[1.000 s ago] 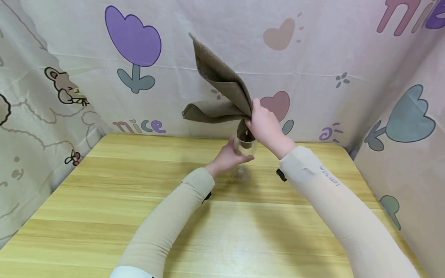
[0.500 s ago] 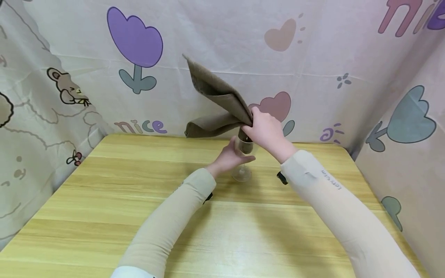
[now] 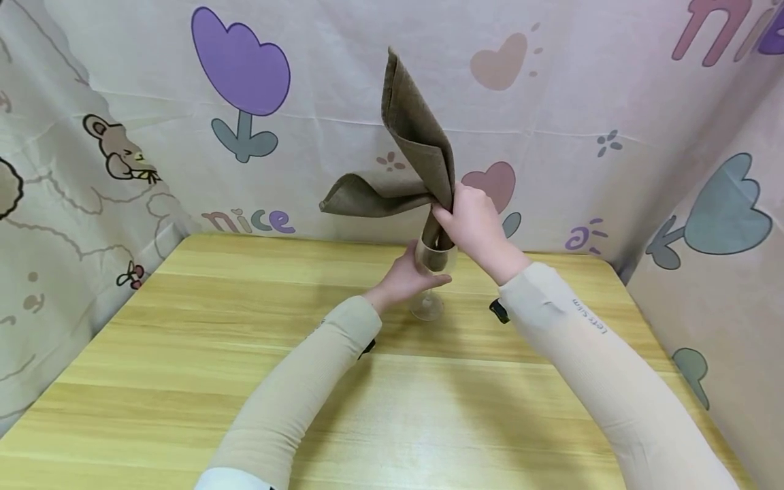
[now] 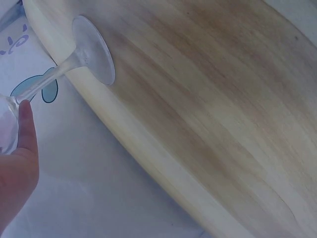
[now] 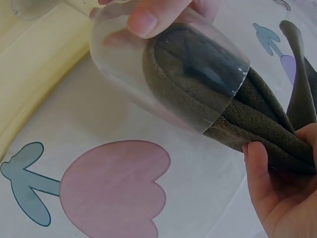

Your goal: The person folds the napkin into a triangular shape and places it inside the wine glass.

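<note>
A clear stemmed wine glass (image 3: pixel 427 303) stands on the table, its bowl held by my left hand (image 3: pixel 404 278) with the thumb across the front. My right hand (image 3: pixel 480 221) grips a folded brown cloth napkin (image 3: pixel 419 136) just above the rim. The napkin's gathered lower end is inside the bowl, as the right wrist view shows through the glass (image 5: pixel 119 64). Two folded points of the napkin fan out above my right hand, one upward and one to the left. In the left wrist view, the left thumb (image 4: pixel 28 131) lies against the top of the stem.
The wooden table (image 3: pixel 214 381) has striped yellow grain. A printed fabric backdrop (image 3: pixel 343 102) with flowers, hearts and letters hangs behind the table's far edge and along both sides. Dark wrist cameras show under both sleeves.
My right hand dips toward the glass, then rises slightly, and the napkin's lower end sits deeper in the bowl. The napkin's upper point swings to the right and more upright. The left hand stays in place.
</note>
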Tool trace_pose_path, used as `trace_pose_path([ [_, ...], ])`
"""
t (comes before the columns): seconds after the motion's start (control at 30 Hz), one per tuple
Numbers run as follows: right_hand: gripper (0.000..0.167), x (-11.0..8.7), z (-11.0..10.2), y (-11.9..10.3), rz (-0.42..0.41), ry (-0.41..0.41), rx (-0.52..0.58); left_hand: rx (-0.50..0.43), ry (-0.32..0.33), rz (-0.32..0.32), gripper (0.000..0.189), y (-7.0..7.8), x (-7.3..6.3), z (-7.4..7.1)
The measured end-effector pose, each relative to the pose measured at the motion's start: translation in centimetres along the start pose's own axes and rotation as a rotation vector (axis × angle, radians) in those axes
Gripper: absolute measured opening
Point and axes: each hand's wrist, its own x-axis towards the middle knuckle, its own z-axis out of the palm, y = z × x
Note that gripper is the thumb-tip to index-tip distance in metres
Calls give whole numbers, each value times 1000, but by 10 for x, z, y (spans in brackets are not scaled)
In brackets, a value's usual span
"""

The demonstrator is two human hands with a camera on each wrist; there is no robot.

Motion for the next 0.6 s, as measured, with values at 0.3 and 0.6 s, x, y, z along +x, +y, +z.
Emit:
trace_pose_path([
  [0.3, 30, -2, 6, 2, 16, -80, -36, -6, -8, 6, 82, 1, -2, -1],
  [0.6, 33, -4, 12, 4, 22, -153, -47, -2, -8, -10, 85, 2, -2, -1],
])
